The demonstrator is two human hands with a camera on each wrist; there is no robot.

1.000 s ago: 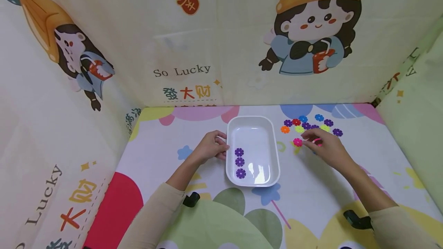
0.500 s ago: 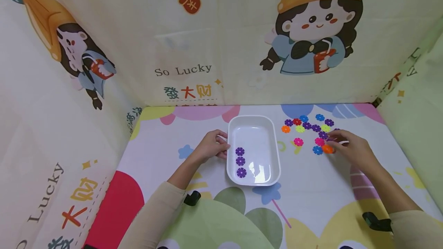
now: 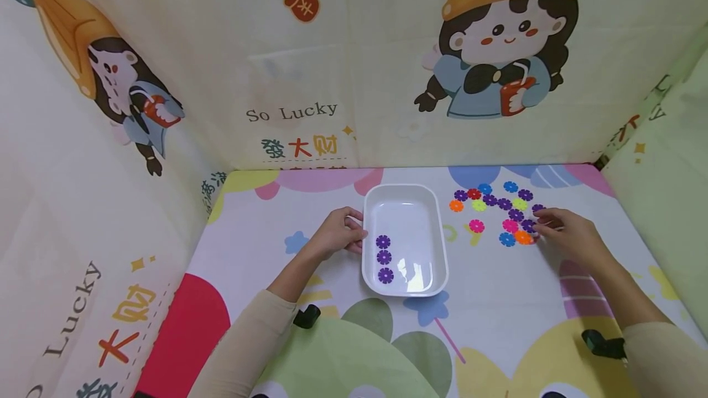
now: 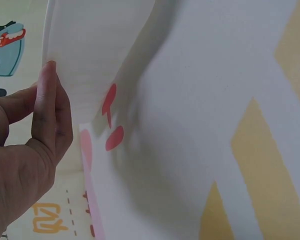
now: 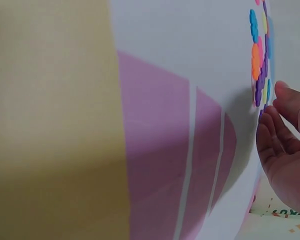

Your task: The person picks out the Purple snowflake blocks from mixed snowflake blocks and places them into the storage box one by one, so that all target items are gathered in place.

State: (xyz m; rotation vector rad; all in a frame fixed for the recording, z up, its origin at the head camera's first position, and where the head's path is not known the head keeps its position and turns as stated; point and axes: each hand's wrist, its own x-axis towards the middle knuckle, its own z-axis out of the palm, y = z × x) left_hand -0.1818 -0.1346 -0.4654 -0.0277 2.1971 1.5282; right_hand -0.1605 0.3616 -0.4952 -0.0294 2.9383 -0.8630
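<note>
A white tray [image 3: 405, 290] stands mid-table, with three purple flower-shaped discs [image 3: 384, 257] in a column along its left side. My left hand [image 3: 336, 232] grips the tray's left rim; the left wrist view shows a fingertip on the rim and bent fingers by the tray's outer wall [image 4: 90, 55]. To the right, my right hand [image 3: 572, 238] is at the edge of a group of loose flower-shaped discs, thumb and forefinger slightly apart beside a purple disc [image 3: 528, 226]. In the right wrist view, the right hand's fingertips [image 5: 268, 111] are near the purple discs [image 5: 259, 90].
The loose group includes an orange disc [image 3: 522, 238], a blue disc [image 3: 506, 239], a pink disc [image 3: 477, 226] and several others in red, yellow and purple. Printed cloth walls [image 3: 387, 78] enclose the table at the back and sides.
My right hand has moved right, away from the pink disc, to the right edge of the group, uncovering discs there. The left hand and the tray have stayed in place.
</note>
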